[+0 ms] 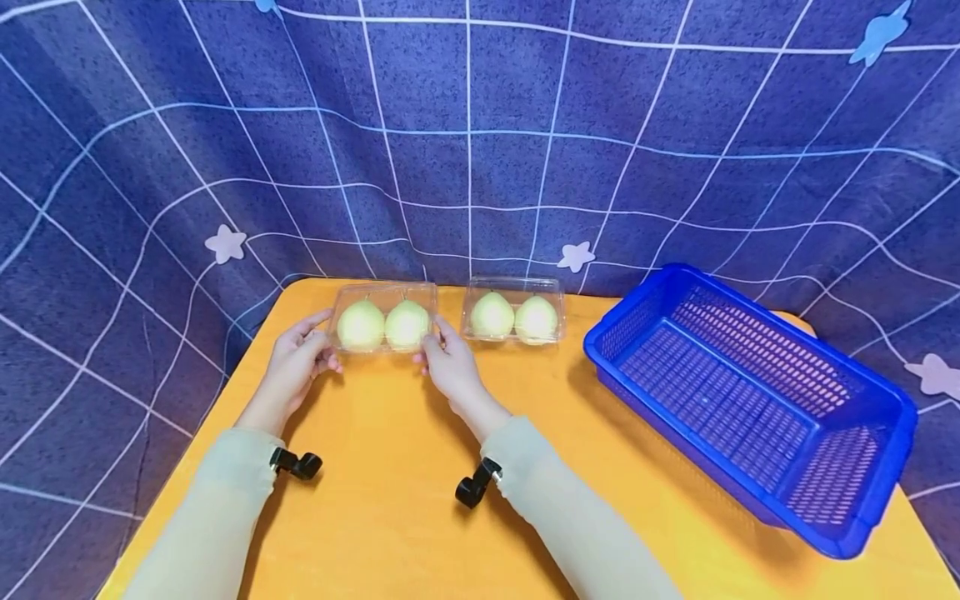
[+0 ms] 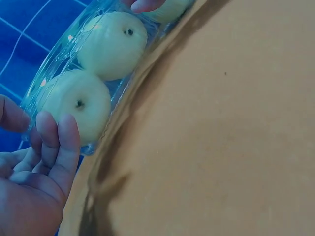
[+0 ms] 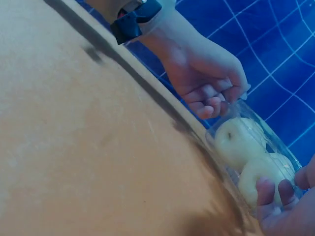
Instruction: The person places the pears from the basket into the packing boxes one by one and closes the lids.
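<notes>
A clear plastic clamshell box (image 1: 384,292) with two pale yellow-green pears (image 1: 361,326) inside is held between both hands near the table's back edge. My left hand (image 1: 294,358) grips its left end, with thumb and fingers at the corner. At the opposite end my right hand (image 1: 452,364) pinches the box's side. In the left wrist view, the left hand (image 2: 34,182) has its fingertips against the plastic beside a pear (image 2: 81,108). The right wrist view shows both pears (image 3: 238,142) through the lid, between the left hand (image 3: 202,73) and the right hand (image 3: 293,211).
A second clear box (image 1: 513,287) with two similar pears stands just right of the held one. On the right side of the yellow table (image 1: 375,500) lies a large blue plastic basket (image 1: 675,417), set at an angle. A blue grid-patterned cloth (image 1: 480,167) hangs behind the table.
</notes>
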### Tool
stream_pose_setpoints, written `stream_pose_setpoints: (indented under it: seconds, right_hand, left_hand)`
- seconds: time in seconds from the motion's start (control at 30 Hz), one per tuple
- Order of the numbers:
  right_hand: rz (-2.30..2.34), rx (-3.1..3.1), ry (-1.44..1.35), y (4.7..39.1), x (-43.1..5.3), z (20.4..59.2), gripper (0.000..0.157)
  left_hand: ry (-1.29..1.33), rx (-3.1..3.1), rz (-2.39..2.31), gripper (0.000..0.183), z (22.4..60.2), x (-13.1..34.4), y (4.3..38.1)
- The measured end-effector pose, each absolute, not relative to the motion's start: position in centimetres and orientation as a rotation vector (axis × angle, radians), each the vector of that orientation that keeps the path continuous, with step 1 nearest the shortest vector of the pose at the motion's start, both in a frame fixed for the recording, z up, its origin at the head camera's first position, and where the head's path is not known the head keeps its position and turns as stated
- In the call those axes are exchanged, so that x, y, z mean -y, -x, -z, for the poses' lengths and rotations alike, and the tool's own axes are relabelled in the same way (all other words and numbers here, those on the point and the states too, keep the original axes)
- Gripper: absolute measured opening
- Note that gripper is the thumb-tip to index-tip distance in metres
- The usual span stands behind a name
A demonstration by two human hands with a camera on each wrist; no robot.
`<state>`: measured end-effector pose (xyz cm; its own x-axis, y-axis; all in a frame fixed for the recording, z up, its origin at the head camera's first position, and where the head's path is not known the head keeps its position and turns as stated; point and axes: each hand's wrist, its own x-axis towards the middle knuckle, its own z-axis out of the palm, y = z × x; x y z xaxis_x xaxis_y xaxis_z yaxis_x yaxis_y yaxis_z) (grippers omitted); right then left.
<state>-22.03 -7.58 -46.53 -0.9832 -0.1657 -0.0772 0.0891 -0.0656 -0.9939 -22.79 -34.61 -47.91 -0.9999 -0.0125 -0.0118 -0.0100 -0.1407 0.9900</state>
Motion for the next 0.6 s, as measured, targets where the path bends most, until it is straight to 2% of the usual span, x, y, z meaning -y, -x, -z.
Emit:
stream_pose_setpoints:
  seconds: [0.33, 0.6]
  right_hand:
    - [2.094, -2.077, 0.127, 23.5, 9.2, 47.2, 0.061]
    - [2.035, -2.182, 0.103, 24.2, 9.3, 47.1, 0.069]
  left_hand:
    - [-0.145, 1.882, 2.443, 0.062, 48.9, 34.4, 24.4]
    - [-0.149, 2.035, 2.299, 0.058, 49.5, 33.5, 26.7]
